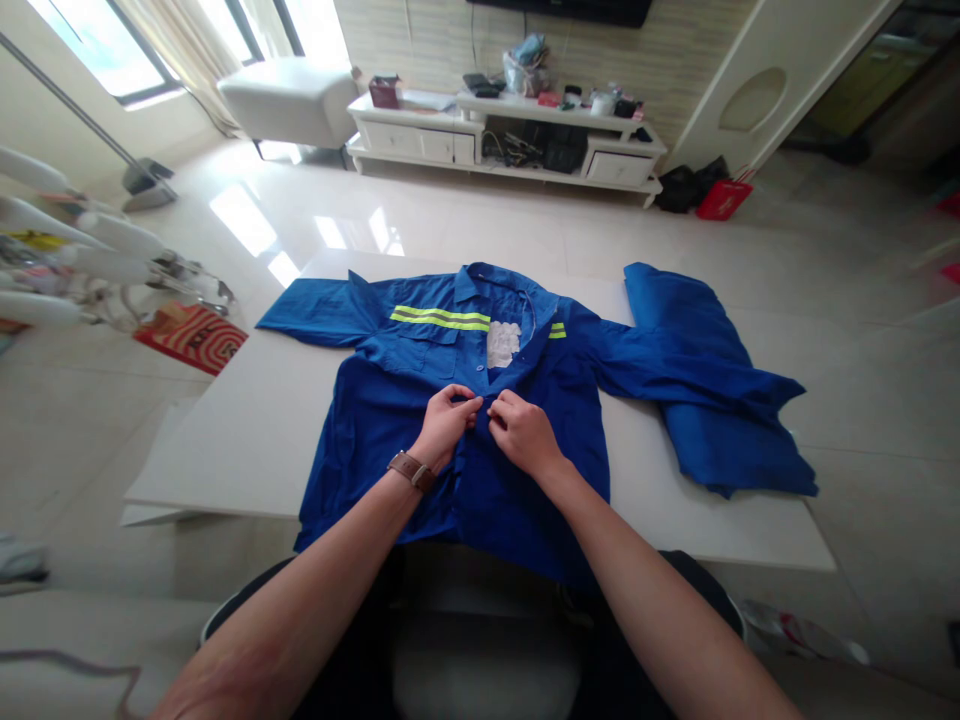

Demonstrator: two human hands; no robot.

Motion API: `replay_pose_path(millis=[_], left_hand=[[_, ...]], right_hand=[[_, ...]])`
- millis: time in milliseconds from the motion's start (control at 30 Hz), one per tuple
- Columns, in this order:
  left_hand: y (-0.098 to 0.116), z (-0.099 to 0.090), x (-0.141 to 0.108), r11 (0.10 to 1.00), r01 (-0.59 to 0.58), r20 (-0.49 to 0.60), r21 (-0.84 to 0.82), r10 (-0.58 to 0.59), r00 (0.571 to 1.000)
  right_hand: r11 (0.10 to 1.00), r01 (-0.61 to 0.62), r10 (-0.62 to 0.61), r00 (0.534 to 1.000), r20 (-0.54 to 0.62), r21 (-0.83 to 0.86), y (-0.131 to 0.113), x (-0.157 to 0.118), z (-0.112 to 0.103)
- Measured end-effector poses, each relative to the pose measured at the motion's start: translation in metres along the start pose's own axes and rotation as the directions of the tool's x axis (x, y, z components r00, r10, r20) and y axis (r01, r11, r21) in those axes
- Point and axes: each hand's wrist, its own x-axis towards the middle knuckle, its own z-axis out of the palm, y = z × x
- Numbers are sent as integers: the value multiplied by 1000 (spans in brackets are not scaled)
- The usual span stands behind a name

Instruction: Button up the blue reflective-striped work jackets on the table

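A blue work shirt (540,460) with yellow-green and grey stripes lies face up, its collar pointing away from me and its upper front parted over a white patch. My left hand (448,420), below a brown wrist strap, pinches the shirt's front edge near the middle. Just to its right, my right hand (520,428) has curled fingers closed on the other side of the front opening. A small gap separates the two hands. One button (480,368) shows just above them; whatever lies between the fingertips is too small to make out.
The white table (225,440) carries the shirt and a folded blue garment (705,400) under the sleeve on the right. A red patterned bag (196,338) is beside the table's left edge. Beyond are a white cabinet (420,140) and a pale stool (289,100).
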Motion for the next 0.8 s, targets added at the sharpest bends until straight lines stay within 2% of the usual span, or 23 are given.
replay_pose_path(millis=[100,167,333,400,500,567,633,700,800], left_hand=[[4,0,-2,999,-26,40,20,25,999],[5,0,-3,997,-58,77,41,55,996],[7,-1,-5,979,-161,165,124,139,976],[6,-3,-4,972,-175,196,158,143,970],[3,-7,0,953,-210,267,217,149,952],[-2,-10,3,931,-241,309,273,152,939],[-6,-12,4,899,-265,307,348,158,938],[-8,-12,5,872,-278,286,402,169,943],[-7,-10,4,882,-288,285,373,187,940]], right_hand=[[947,-169,201,975,-94,271,1,4,1],[893,-231,296,948,-120,386,1,6,1],[859,-251,339,932,-128,446,3,9,4],[795,-302,401,913,-82,525,6,11,7],[616,-413,500,863,71,671,11,14,12],[503,-458,528,834,160,733,13,15,14],[448,-480,522,826,215,754,14,16,15],[472,-489,517,827,219,733,15,15,16],[590,-471,518,844,139,656,17,13,18]])
